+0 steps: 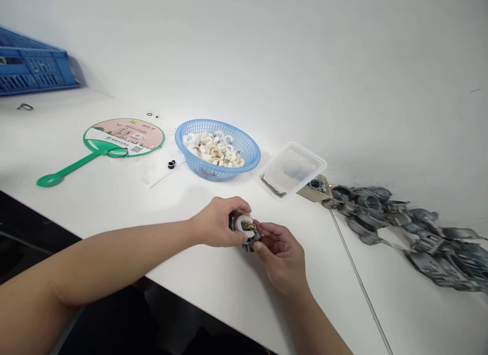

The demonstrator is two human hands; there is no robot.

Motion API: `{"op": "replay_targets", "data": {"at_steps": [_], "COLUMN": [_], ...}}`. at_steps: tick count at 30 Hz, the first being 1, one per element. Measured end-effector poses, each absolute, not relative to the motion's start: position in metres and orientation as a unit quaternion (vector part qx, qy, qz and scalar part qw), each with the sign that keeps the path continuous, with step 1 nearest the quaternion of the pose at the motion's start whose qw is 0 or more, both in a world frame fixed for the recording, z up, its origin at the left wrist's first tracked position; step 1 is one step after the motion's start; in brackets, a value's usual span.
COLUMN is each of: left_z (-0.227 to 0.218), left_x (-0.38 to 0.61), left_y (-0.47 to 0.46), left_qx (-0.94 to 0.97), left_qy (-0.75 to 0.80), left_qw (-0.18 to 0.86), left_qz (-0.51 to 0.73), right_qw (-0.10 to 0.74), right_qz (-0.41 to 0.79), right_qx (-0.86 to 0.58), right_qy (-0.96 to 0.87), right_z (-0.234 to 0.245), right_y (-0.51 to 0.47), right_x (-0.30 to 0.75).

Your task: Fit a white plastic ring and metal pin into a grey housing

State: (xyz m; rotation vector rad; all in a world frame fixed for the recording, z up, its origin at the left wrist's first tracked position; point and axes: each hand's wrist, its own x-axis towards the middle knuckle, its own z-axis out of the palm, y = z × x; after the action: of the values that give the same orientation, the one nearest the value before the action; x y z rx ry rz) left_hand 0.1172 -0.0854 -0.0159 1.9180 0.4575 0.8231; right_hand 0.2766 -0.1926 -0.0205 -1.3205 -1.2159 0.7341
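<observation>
My left hand [215, 223] and my right hand [281, 258] meet above the worktop [95, 197], and between them I hold a grey metal housing [250, 246] with a white ring [240, 224] against it; small brass-coloured parts [247, 226] show at its centre; the housing stays in my fingers, off the worktop; my left fingers [238, 205] curl over its far side, and my right fingers [264, 231] press in from its right side, close beside the brass-coloured parts; both sets are clamped on the housing.

Ahead of my fingers and a little left, a blue plastic basket [206, 169] holds a heap of white rings [213, 150] with metal bits among them; left of that basket, just beside it, lie small black rings [171, 164]; further left of my fingers sits a green and pink hand fan [124, 137], with a thin black O-ring [117, 152] lying on it; a blue plastic crate [34, 62] stands well apart, far to the left.

Ahead and to the right of my fingers sits a clear plastic box [292, 168], with a bundle of thin metal pieces [272, 186] in it; past it, a scrap of cardboard [313, 191] lies against a heap of grey metal housings [400, 223]; a thin metal rod [360, 289] runs along the worktop to the right of my right hand.
</observation>
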Motion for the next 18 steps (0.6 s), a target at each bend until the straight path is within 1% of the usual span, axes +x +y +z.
{"op": "replay_targets", "data": {"at_steps": [6,9,14,18], "left_z": [-0.013,-0.011,-0.009,-0.008], "left_x": [0.116,0.117,0.122,0.125], "left_y": [-0.086,-0.088,-0.094,-0.098], "left_qx": [0.800,0.800,0.810,0.812], "left_qy": [0.188,0.200,0.220,0.238], "left_qw": [0.455,0.443,0.390,0.365], "left_qz": [0.344,0.352,0.379,0.388], "right_qw": [0.605,0.612,0.595,0.575], "right_qz": [0.244,0.212,0.162,0.148], "right_qx": [-0.590,-0.611,-0.669,-0.714], "right_qy": [-0.476,-0.456,-0.414,-0.372], "right_z": [-0.023,-0.023,-0.013,-0.004], "right_y": [-0.196,-0.196,-0.195,-0.194], "right_x": [0.266,0.260,0.248,0.239]}}
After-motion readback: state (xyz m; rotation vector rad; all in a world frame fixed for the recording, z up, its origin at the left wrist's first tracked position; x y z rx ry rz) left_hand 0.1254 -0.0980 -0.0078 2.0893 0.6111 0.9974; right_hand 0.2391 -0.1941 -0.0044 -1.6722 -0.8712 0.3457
